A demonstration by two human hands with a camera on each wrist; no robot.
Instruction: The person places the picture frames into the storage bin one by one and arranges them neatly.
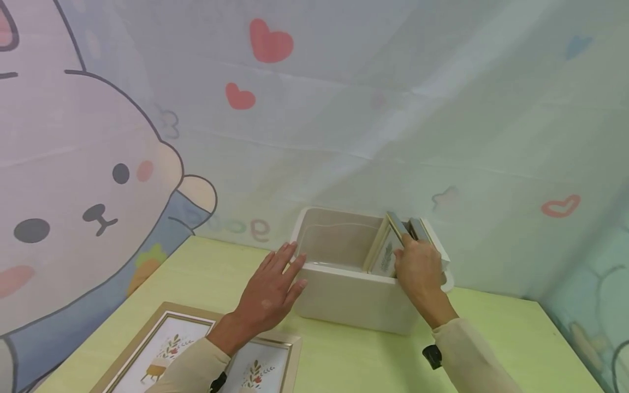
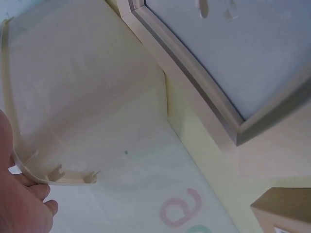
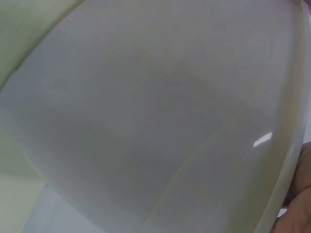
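A white plastic bin (image 1: 354,295) stands on the table, and its wall (image 2: 87,97) fills much of the left wrist view. Inside its right end, picture frames stand on edge; the nearest picture frame (image 1: 384,254) has a gold border and a leafy print. My right hand (image 1: 419,267) reaches over the front rim and grips that frame's top edge, its fingertips partly hidden. With fingers extended, my left hand (image 1: 270,289) touches the bin's left rim. Only part of the right hand (image 3: 299,199) shows beside the bin's rim in the right wrist view.
Two picture frames with flower prints, a left one (image 1: 162,349) and a right one (image 1: 265,363), lie at the front left of the yellow-green table (image 1: 496,338), partly under my left forearm. A cartoon-printed backdrop (image 1: 344,125) hangs close behind the bin.
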